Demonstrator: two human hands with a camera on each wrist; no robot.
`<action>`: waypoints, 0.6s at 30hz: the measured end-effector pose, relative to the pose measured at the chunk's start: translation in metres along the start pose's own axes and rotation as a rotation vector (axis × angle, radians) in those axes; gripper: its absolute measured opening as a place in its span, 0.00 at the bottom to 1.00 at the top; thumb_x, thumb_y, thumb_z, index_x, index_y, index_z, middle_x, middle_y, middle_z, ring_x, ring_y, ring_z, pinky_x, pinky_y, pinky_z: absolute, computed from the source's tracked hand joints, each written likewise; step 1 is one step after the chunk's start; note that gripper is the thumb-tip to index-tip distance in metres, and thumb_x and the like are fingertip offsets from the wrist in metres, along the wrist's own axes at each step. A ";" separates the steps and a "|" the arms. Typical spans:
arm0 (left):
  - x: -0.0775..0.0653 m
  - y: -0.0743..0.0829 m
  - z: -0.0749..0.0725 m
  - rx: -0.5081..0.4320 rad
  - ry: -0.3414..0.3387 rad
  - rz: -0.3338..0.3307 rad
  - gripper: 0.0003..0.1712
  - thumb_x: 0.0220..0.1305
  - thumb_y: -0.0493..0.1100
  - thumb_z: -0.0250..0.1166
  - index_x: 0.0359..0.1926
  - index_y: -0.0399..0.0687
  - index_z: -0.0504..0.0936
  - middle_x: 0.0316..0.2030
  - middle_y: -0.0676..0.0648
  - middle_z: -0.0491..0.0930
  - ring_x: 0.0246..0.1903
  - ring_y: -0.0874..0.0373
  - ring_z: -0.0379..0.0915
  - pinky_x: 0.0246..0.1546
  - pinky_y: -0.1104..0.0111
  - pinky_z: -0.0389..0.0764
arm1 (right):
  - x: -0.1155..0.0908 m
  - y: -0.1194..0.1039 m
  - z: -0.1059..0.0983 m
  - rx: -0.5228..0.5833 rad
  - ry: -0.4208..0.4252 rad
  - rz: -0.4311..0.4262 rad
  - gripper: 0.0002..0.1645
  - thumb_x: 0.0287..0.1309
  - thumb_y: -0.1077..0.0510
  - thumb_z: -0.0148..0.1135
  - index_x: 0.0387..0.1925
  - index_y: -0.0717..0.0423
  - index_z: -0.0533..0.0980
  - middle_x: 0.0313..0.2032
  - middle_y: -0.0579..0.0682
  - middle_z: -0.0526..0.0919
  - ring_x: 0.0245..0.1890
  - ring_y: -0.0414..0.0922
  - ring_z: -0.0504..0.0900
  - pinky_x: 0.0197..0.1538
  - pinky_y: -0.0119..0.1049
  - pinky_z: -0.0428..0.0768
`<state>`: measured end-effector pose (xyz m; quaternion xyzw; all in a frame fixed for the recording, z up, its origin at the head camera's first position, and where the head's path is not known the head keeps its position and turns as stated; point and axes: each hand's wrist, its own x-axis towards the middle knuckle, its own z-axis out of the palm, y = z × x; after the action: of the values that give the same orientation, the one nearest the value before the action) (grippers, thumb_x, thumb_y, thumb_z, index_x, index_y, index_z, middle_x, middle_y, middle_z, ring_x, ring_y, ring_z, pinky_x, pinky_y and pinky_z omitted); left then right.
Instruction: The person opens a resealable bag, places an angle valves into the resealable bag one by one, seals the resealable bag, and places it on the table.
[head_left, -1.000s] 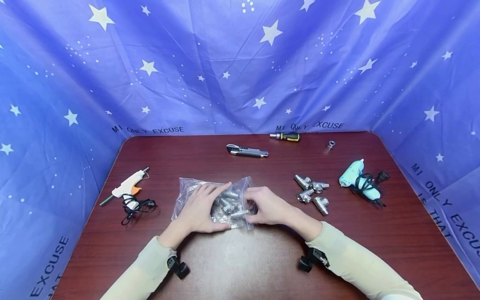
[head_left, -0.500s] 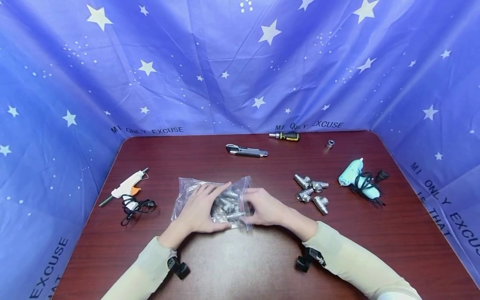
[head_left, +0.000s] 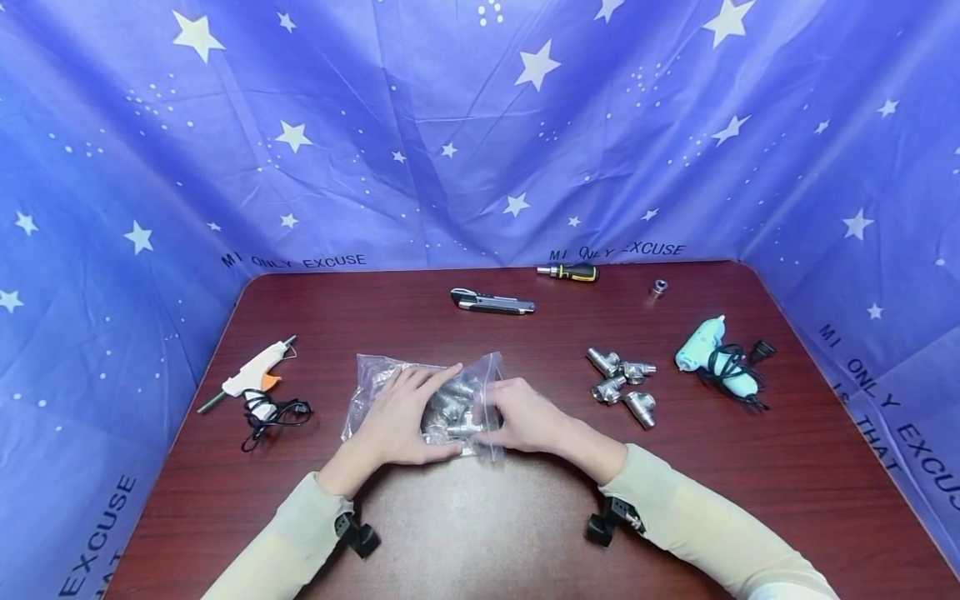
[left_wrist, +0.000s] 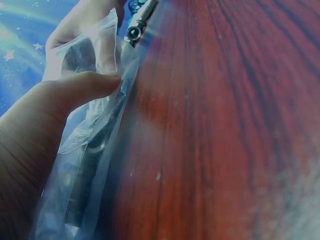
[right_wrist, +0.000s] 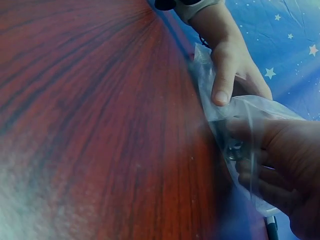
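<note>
A clear plastic zip bag (head_left: 491, 371) lies at the middle of the table with several shiny metal tee pipe fittings in it. My left hand (head_left: 405, 417) holds the bag from its left, fingers spread across the top and thumb (left_wrist: 95, 87) along the near side. From the right, the fingers of my right hand (head_left: 525, 417) reach inside the bag's mouth. They pinch a metal tee pipe fitting (right_wrist: 234, 149), seen through the plastic in the right wrist view. Bag film and fingers partly hide that fitting.
Several loose tee fittings (head_left: 622, 385) lie right of the bag. Farther right is a light-blue glue gun (head_left: 716, 358); a white glue gun (head_left: 258, 367) lies left. A utility knife (head_left: 491, 302), a screwdriver (head_left: 570, 272) and a small metal part (head_left: 659, 287) lie toward the back.
My right hand has moved a little left, deeper into the bag, and the tee pipe fitting has shifted left with it. The left hand has stayed on the bag.
</note>
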<state>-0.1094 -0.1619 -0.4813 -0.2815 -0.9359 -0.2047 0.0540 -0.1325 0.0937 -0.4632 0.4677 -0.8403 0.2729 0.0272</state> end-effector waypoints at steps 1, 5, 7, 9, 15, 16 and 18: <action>0.000 0.000 0.000 0.001 -0.001 -0.002 0.67 0.42 0.75 0.78 0.82 0.60 0.65 0.64 0.45 0.79 0.65 0.43 0.74 0.73 0.38 0.69 | 0.000 0.000 0.000 0.002 0.005 -0.003 0.13 0.52 0.51 0.82 0.30 0.48 0.83 0.31 0.41 0.87 0.32 0.35 0.82 0.39 0.30 0.83; 0.000 0.000 0.000 0.002 -0.004 -0.007 0.68 0.41 0.75 0.79 0.82 0.60 0.64 0.64 0.44 0.79 0.65 0.43 0.74 0.73 0.38 0.70 | 0.001 0.000 -0.002 0.012 -0.004 -0.013 0.08 0.56 0.51 0.80 0.33 0.47 0.87 0.34 0.41 0.90 0.35 0.35 0.87 0.43 0.30 0.86; 0.000 0.000 0.000 0.002 -0.002 -0.007 0.68 0.40 0.74 0.79 0.82 0.61 0.65 0.64 0.44 0.79 0.64 0.43 0.75 0.73 0.38 0.70 | 0.001 0.000 -0.003 0.022 -0.031 -0.020 0.06 0.58 0.52 0.79 0.35 0.47 0.89 0.35 0.41 0.91 0.38 0.35 0.88 0.45 0.30 0.86; 0.000 0.000 0.000 0.001 0.000 -0.005 0.68 0.40 0.74 0.79 0.82 0.60 0.65 0.64 0.44 0.79 0.64 0.43 0.75 0.73 0.38 0.70 | 0.002 0.001 -0.005 0.042 -0.067 -0.029 0.05 0.59 0.54 0.77 0.38 0.47 0.90 0.38 0.41 0.92 0.41 0.35 0.89 0.49 0.31 0.87; 0.001 -0.001 0.001 -0.008 0.011 0.000 0.67 0.40 0.73 0.79 0.81 0.60 0.65 0.64 0.44 0.79 0.63 0.44 0.75 0.73 0.39 0.70 | 0.003 0.005 -0.005 0.085 -0.120 -0.048 0.10 0.61 0.61 0.72 0.43 0.50 0.90 0.42 0.43 0.93 0.45 0.36 0.89 0.53 0.33 0.87; 0.001 -0.001 0.001 -0.009 0.012 0.000 0.67 0.40 0.73 0.79 0.81 0.60 0.65 0.64 0.44 0.79 0.63 0.44 0.75 0.73 0.39 0.70 | 0.004 0.005 -0.004 0.084 -0.116 -0.049 0.09 0.61 0.61 0.73 0.43 0.50 0.90 0.41 0.42 0.93 0.45 0.36 0.89 0.52 0.33 0.87; 0.001 -0.001 0.001 -0.011 0.013 -0.001 0.67 0.40 0.72 0.80 0.81 0.60 0.65 0.64 0.45 0.79 0.64 0.44 0.75 0.73 0.39 0.70 | 0.004 0.005 -0.003 0.086 -0.109 -0.047 0.08 0.61 0.61 0.73 0.42 0.49 0.90 0.41 0.42 0.93 0.44 0.36 0.89 0.51 0.33 0.87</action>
<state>-0.1108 -0.1616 -0.4819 -0.2801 -0.9345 -0.2118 0.0587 -0.1390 0.0936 -0.4617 0.5023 -0.8168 0.2819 -0.0324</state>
